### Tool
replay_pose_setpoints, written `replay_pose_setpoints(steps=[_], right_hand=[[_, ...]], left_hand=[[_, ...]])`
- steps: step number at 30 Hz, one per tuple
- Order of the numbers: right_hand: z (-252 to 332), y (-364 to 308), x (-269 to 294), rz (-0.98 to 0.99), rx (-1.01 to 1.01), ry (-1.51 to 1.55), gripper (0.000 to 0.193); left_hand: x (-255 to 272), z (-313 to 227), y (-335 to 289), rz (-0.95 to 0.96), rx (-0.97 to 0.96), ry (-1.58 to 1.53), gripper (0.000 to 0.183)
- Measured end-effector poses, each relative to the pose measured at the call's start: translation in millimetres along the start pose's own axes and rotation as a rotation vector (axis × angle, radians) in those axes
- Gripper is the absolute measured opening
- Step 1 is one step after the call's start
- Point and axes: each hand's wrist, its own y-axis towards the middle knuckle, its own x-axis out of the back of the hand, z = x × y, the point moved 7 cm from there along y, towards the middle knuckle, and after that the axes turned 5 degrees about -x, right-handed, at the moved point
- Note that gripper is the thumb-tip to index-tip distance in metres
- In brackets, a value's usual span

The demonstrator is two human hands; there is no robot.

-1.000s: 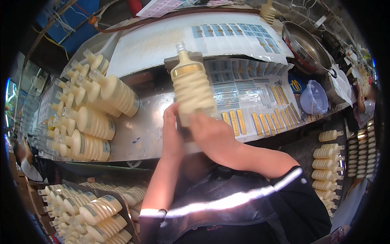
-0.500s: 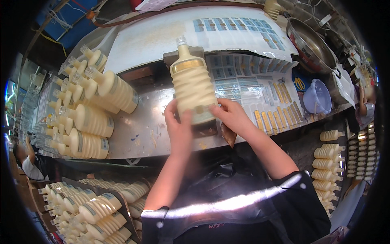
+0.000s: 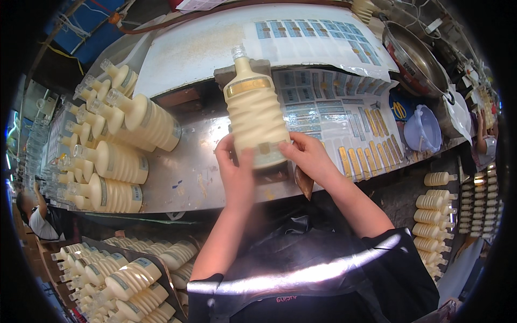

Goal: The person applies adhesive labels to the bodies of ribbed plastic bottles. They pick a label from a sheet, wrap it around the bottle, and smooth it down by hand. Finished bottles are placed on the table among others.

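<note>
A cream bottle [image 3: 256,116] with wavy ridges, a clear glass neck and a gold band on its shoulder lies before me, neck pointing away. Its neck end rests against a grey block [image 3: 260,67]. My left hand [image 3: 235,167] is closed around the left side of the base, thumb on the front. From the right, my right hand [image 3: 309,158] grips the same end, its fingertips at a small label [image 3: 264,148] low on the bottle. Both palms are partly hidden. A brown pointed piece [image 3: 304,183] sits just below my right hand.
Stacked cream bottles [image 3: 151,121] stand left on the metal table [image 3: 186,156]; more bottles [image 3: 134,277] fill racks below. Sheets of blue labels [image 3: 301,29] and gold strips [image 3: 361,161] lie right, near a lilac bucket [image 3: 423,129] and a large pan [image 3: 414,54]. Another person [image 3: 43,215] is far left.
My hands stay on the bottle's base with almost the same grip. The whole view has shifted slightly; nothing has been picked up or let go.
</note>
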Motion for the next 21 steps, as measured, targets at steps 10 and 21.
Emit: replay_pose_setpoints(steps=[10,21], right_hand=[[-7.1,3.5,-1.6,0.029,0.012,0.056,0.046],[2.2,-1.2,0.4,0.066,-0.031,0.046,0.038]], left_hand=[[0.3,0.0,0.1,0.016,-0.002,0.001,0.057],[7.5,1.1,-2.4,0.076,-0.005,-0.099,0.049]])
